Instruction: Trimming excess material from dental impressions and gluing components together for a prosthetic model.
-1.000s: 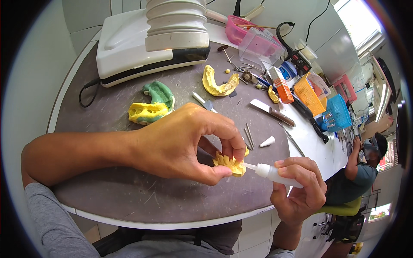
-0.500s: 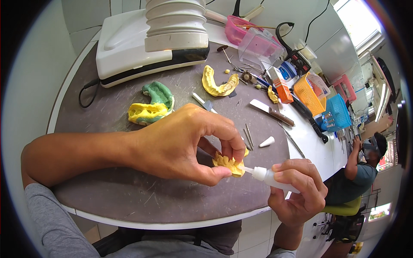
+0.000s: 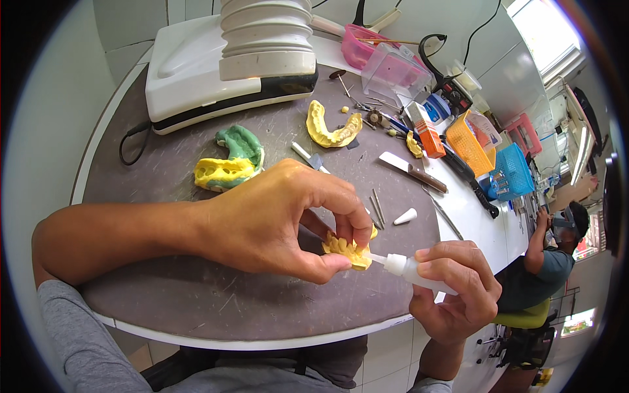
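Observation:
My left hand [image 3: 282,213] pinches a small yellow dental plaster model [image 3: 347,251] between thumb and fingers, low over the bench mat. Part of the model is hidden behind my fingers. In my right hand [image 3: 458,288] is a white squeeze bottle [image 3: 419,272], tilted so its thin nozzle reaches the right side of the model. Beyond my left hand lies a green and yellow dental impression [image 3: 232,160]. A horseshoe-shaped yellow dental model [image 3: 331,128] rests farther back. Close by are a white cone-shaped piece [image 3: 406,216] and thin metal burs [image 3: 377,208].
A white machine with a ribbed hose [image 3: 196,72] fills the far left. A brown-handled knife [image 3: 416,171], an orange box [image 3: 427,134], a yellow basket [image 3: 470,144] and a blue basket [image 3: 513,171] line the right side. Another person [image 3: 540,255] works at the far right.
Almost nothing differs. Both hands keep their hold, and the nozzle stays at the model's right side.

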